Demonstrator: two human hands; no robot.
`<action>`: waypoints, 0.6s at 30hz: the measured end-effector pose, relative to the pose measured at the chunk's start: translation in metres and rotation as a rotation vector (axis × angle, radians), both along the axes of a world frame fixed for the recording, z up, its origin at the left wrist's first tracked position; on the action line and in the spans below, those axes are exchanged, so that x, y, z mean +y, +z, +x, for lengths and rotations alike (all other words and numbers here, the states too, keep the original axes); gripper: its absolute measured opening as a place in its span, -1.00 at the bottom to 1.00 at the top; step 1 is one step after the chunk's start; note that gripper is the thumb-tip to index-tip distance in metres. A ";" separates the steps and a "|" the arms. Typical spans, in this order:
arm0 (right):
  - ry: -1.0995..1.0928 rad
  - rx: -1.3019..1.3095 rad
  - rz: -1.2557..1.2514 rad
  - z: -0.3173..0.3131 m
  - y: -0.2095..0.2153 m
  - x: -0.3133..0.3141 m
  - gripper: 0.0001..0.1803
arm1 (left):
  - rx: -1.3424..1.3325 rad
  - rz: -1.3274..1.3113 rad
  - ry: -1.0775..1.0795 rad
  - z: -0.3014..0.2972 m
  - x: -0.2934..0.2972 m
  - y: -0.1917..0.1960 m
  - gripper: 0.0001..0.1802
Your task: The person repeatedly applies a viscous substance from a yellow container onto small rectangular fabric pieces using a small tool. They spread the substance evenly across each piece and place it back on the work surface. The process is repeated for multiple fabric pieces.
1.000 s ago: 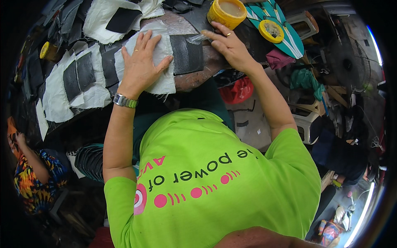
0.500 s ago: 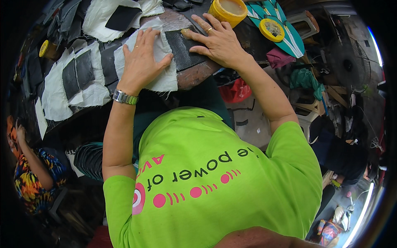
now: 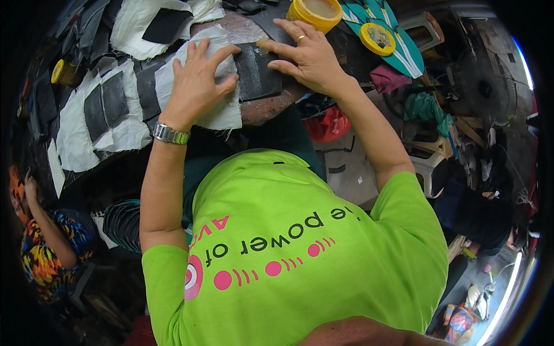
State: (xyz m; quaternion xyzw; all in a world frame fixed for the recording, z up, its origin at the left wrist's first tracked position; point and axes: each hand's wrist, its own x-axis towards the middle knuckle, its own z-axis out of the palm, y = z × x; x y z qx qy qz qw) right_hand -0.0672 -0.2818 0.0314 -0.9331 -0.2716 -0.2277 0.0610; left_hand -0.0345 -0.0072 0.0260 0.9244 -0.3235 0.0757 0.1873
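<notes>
My left hand (image 3: 196, 86) lies with its fingers spread on a white cloth piece (image 3: 224, 115) with frayed edges. Just right of it, a black rectangular piece (image 3: 259, 75) with a whitish, streaky smear rests on the worn table (image 3: 268, 109). My right hand (image 3: 311, 60) reaches over that piece from the right, fingers extended and apart. One of its fingertips looks coated in something yellowish-brown and touches the piece's upper edge. A yellow tub (image 3: 314, 14) of pale, cloudy stuff stands beyond this hand.
More white cloth (image 3: 69, 130) with black pieces (image 3: 115, 95) spreads to the left. A yellow lid (image 3: 377, 38) lies on green-and-white flat shapes (image 3: 407, 55) at right. A standing fan (image 3: 485, 86) is further right. Another person (image 3: 55, 248) sits at lower left.
My left hand's fingers have spread wider on the cloth. My right hand has shifted slightly right, its fingertip still at the black piece's upper edge.
</notes>
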 end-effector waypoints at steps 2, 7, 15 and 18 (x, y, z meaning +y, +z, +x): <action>-0.040 0.003 -0.170 0.003 -0.005 0.003 -0.48 | -0.001 0.033 -0.011 0.001 0.000 0.003 -0.41; 0.069 0.120 -0.185 0.010 -0.008 -0.005 -0.47 | 0.056 0.163 0.022 0.000 -0.003 0.013 -0.41; 0.254 0.297 -0.093 -0.019 -0.002 -0.015 -0.54 | 0.080 0.133 0.015 -0.001 -0.003 0.014 -0.40; 0.287 0.357 -0.033 -0.033 0.002 -0.011 -0.57 | 0.073 0.123 0.021 0.000 -0.003 0.011 -0.40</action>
